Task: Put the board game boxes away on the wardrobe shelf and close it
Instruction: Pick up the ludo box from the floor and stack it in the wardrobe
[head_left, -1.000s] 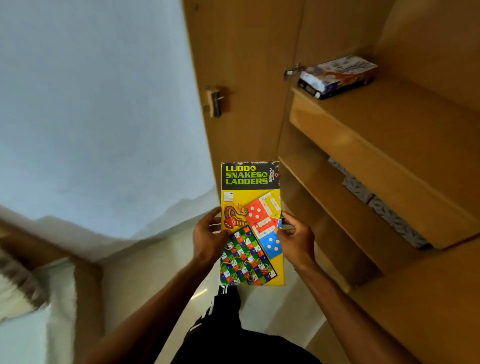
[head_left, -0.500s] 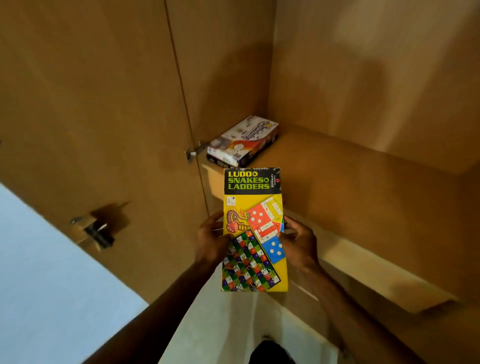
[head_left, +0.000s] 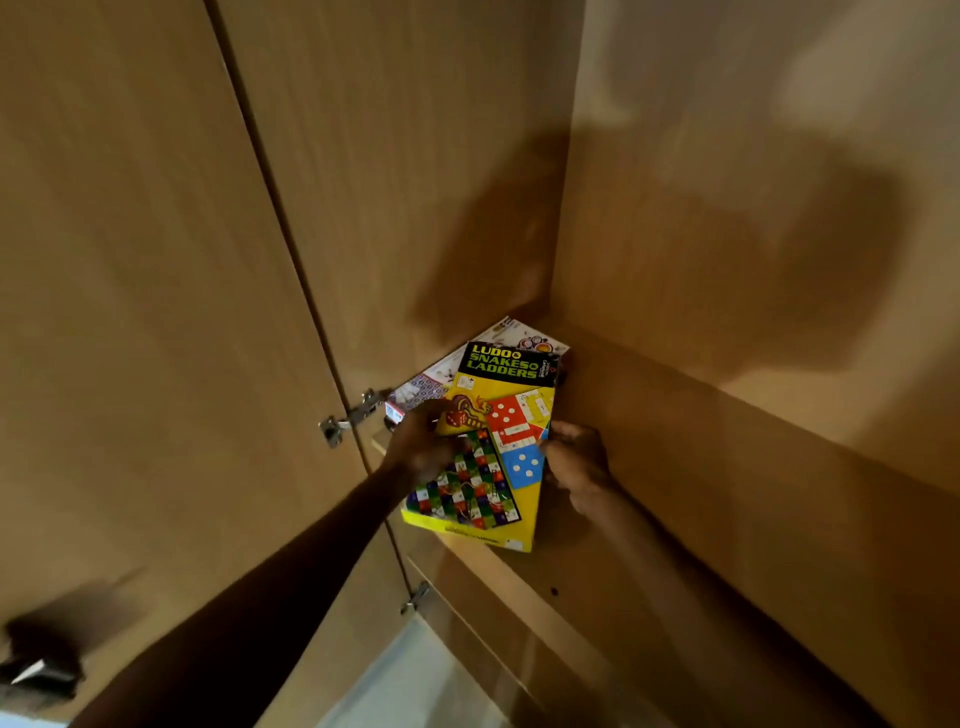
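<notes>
At shelf's far-left corner, left hand (head_left: 421, 447) and right hand (head_left: 574, 457) clamp Ludo box (head_left: 493, 447), long axis aimed over white box (head_left: 441, 374).

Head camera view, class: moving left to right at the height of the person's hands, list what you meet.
Open wardrobe door → metal hinge → left hand → yellow Ludo Snakes and Ladders box → right hand → shelf.
</notes>
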